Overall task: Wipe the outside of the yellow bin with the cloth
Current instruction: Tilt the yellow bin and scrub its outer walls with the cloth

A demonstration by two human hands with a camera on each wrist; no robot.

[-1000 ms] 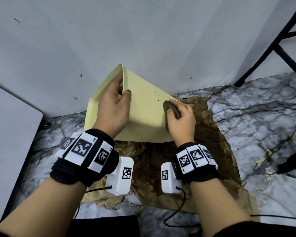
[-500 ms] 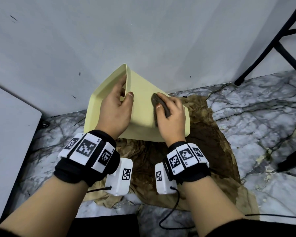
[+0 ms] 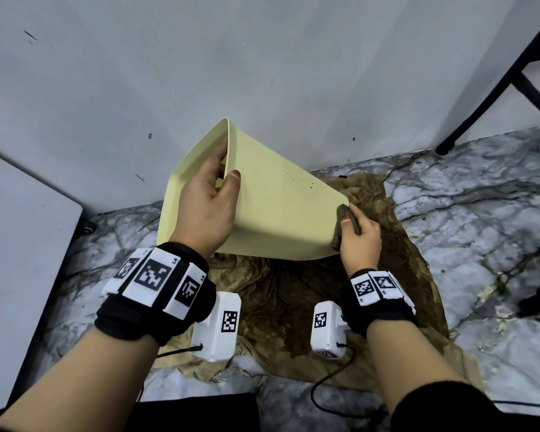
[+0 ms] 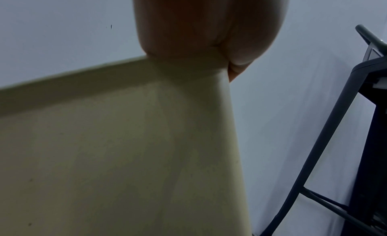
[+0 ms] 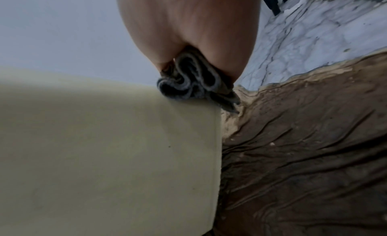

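The yellow bin [image 3: 275,213] is tipped on its side near the wall, mouth to the left, base to the right. My left hand [image 3: 209,201] grips its rim, fingers inside and thumb on the outer wall; the left wrist view shows the bin [image 4: 125,148] under the left hand [image 4: 209,32]. My right hand [image 3: 359,238] holds a dark folded cloth [image 3: 345,219] against the bin's base corner. In the right wrist view the cloth [image 5: 194,80] is bunched in the right hand [image 5: 188,29] at the bin's [image 5: 104,140] edge. Small dark specks mark the upper side.
A stained brown sheet [image 3: 309,291] lies on the marble floor [image 3: 480,207] beneath the bin. A grey wall [image 3: 262,73] stands close behind. Black chair legs [image 3: 493,88] rise at the right, and a pale panel [image 3: 19,260] borders the left.
My right hand has slid the cloth from the middle of the bin's side to its base corner at the right. The bin has tilted a little in my left hand.
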